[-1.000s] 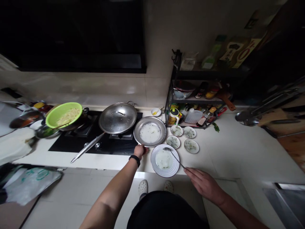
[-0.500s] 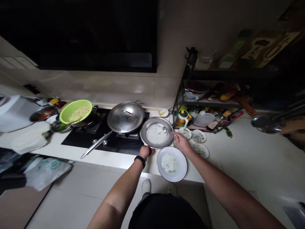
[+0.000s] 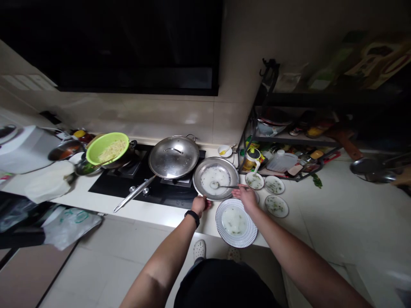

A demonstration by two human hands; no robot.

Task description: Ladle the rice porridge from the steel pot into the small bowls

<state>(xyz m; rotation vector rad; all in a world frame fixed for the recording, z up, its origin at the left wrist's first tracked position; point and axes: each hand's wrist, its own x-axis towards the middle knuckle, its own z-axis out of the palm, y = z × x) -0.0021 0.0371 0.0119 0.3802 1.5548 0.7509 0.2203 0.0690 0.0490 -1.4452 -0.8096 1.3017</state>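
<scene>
My left hand (image 3: 200,205) is closed on the near rim of a metal basin (image 3: 233,171), which holds white liquid with dark flecks. A dark band circles that wrist. My right hand (image 3: 245,197) grips the handle of a metal spoon (image 3: 214,185), whose bowl dips into the liquid. Just below the right hand lies a striped plate (image 3: 219,226) with pale, green-flecked liquid in its middle. Several small white dishes with the same kind of mixture stand to the right, among them one dish (image 3: 269,209) near my forearm; another is partly hidden behind the right hand.
A lidded pan (image 3: 175,157) sits on the black stove (image 3: 105,185), its long handle (image 3: 135,194) reaching over the counter's front. Further left are a green bowl (image 3: 91,149) of pale shreds and a white appliance (image 3: 28,149). A rack (image 3: 272,139) holds bottles at right.
The spoon has moved from the basin's right side down and left into the liquid. My right hand has lowered slightly; the left still holds the rim. The view has shifted a little.
</scene>
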